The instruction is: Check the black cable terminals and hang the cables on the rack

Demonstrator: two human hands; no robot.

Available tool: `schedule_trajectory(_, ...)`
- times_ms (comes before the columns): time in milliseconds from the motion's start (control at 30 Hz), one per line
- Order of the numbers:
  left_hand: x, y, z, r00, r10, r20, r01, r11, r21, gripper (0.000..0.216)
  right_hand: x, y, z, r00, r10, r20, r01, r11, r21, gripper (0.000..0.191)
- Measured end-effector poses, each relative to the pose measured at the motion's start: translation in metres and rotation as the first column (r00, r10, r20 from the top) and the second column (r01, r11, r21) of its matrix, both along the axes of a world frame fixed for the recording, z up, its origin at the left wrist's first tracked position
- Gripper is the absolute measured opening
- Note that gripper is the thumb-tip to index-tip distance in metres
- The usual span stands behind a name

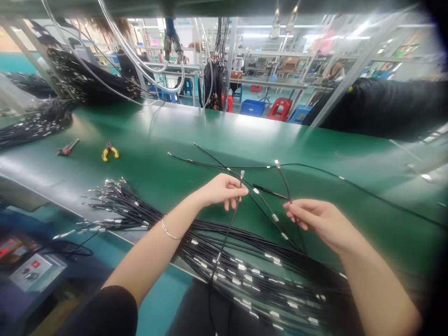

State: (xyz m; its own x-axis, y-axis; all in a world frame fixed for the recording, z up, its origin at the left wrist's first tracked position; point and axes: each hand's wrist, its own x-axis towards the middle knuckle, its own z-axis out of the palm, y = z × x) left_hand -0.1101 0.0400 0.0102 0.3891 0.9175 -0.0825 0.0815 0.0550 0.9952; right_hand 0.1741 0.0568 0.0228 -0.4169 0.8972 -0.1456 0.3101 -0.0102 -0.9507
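My left hand [229, 190] pinches a thin black cable [229, 228] just under its pale end connector [242, 174], which points up. From there the cable hangs down over the table's front edge. To the right, my right hand [310, 213] is closed on another black cable [285, 182], gripping it below its white connector end [277, 163]. Between the hands, more black cables [261, 200] with white tags cross on the green table, along with a dark slim stick-like tool [269, 190]. A thick bundle of black cables [245, 275] lies beneath my forearms.
Yellow-handled pliers [110, 152] and a red-handled tool [68, 148] lie at the left of the green table [147, 135]. Large black cable bundles stand at the back left [87, 79] and right [395, 107]. A control box [37, 273] sits below the left edge.
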Motion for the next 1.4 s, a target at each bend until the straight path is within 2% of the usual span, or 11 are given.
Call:
schedule_trajectory(67,0.001,0.000,-0.003,0.996,0.076,-0.048,-0.078,0.996,-0.032,0.033,-0.007,-0.008,0.000,0.999,0.043,-0.016,-0.044,0.998,-0.044,0.039)
schedule_trajectory(167,0.003,-0.003,-0.004,0.992,0.108,-0.059,-0.113,0.988,-0.102,0.029,-0.023,-0.021,-0.004,0.995,0.087,-0.039,-0.092,0.984,-0.151,0.040)
schedule_trajectory(300,0.011,-0.011,0.000,0.999,0.022,0.045,-0.016,0.991,-0.130,0.030,-0.042,-0.037,-0.013,0.990,0.135,-0.047,-0.142,0.955,-0.259,0.041)
schedule_trajectory(400,0.016,-0.017,0.001,0.987,-0.042,0.153,0.063,0.990,-0.130,0.031,-0.047,-0.043,-0.016,0.989,0.140,-0.042,-0.146,0.954,-0.264,0.040)
schedule_trajectory(533,0.020,-0.020,0.001,0.969,-0.064,0.239,0.095,0.988,-0.122,0.031,-0.048,-0.046,-0.015,0.986,0.145,-0.082,-0.163,0.942,-0.294,0.040)
schedule_trajectory(833,0.024,-0.022,0.003,0.969,-0.034,0.245,0.085,0.976,-0.199,0.037,-0.049,-0.048,-0.017,0.979,0.177,-0.099,-0.199,0.929,-0.313,0.039)
schedule_trajectory(1167,0.024,-0.024,0.002,0.961,-0.061,0.269,0.113,0.976,-0.184,0.032,-0.050,-0.050,-0.019,0.969,0.213,-0.125,-0.243,0.913,-0.327,0.037)
schedule_trajectory(1300,0.028,-0.028,0.002,0.964,-0.088,0.250,0.141,0.969,-0.203,0.030,-0.047,-0.047,-0.014,0.952,0.289,-0.103,-0.305,0.861,-0.406,0.040)
schedule_trajectory(1333,0.029,-0.029,0.002,0.965,-0.105,0.242,0.158,0.965,-0.212,0.030,-0.045,-0.045,-0.012,0.954,0.285,-0.096,-0.298,0.861,-0.413,0.041)
schedule_trajectory(1400,0.032,-0.033,0.002,0.959,-0.147,0.244,0.205,0.950,-0.236,0.029,-0.042,-0.039,-0.009,0.977,0.180,-0.114,-0.208,0.920,-0.333,0.043)
